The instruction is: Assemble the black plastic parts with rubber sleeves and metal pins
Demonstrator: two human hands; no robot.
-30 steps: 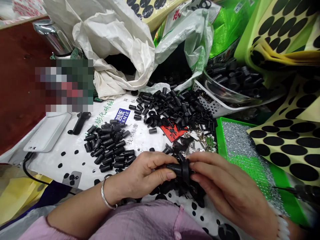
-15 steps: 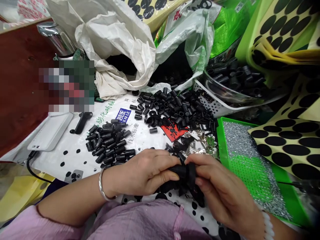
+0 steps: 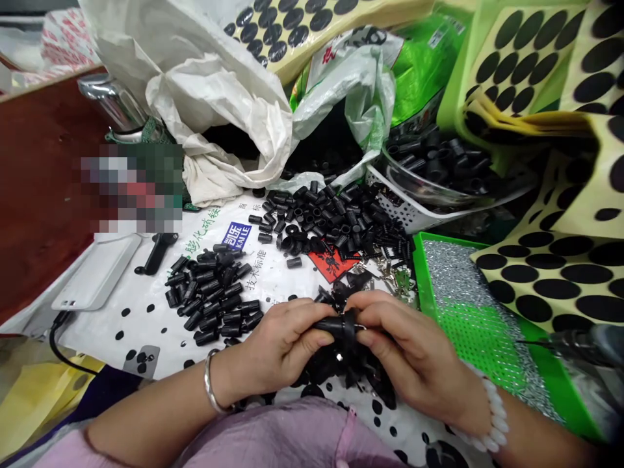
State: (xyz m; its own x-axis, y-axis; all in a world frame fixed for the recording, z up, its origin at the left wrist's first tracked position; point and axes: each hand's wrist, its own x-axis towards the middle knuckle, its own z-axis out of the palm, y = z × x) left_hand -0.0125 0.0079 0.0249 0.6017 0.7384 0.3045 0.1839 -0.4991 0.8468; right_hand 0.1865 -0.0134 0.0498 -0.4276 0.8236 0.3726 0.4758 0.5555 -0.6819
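**KAI LE label in plain sight, black fitting pinched between two hands**

From my end of the feed, the clearest print is a blue label [image 3: 236, 237] reading 凯乐 over KAI LE. It sits on a white sheet [image 3: 273, 278] spread over the worktop; near it I can read 技术标准 in black, with larger green characters [image 3: 202, 231] running up the left side, partly covered. A red patch [image 3: 333, 261] bears a black motif.

The black fitting [image 3: 336, 326], a smooth tapering barrel with a thick collar, is held in front of the body, above a jumbled heap of dark parts. My left hand [image 3: 280, 341] has its thumb and fingers closed around the barrel. My right hand [image 3: 414, 344] pinches the collar end, where a bright metal bit shows between the fingertips.

Ribbed black caps [image 3: 212, 292] lie piled to the left; short hollow tubes [image 3: 331, 214] spread further back. Behind them stand a crinkled white sack [image 3: 219, 97], and a clear bowl [image 3: 414, 179] of tubes resting on a perforated white basket [image 3: 397, 200]. To the right, a green tray [image 3: 475, 331] with a pierced floor carries glittering slivers of metal [image 3: 453, 266], beside cream sheets of black ovals [image 3: 550, 273]. The tool [image 3: 592, 344] at the right edge may be a drill; it is too dim to be sure.
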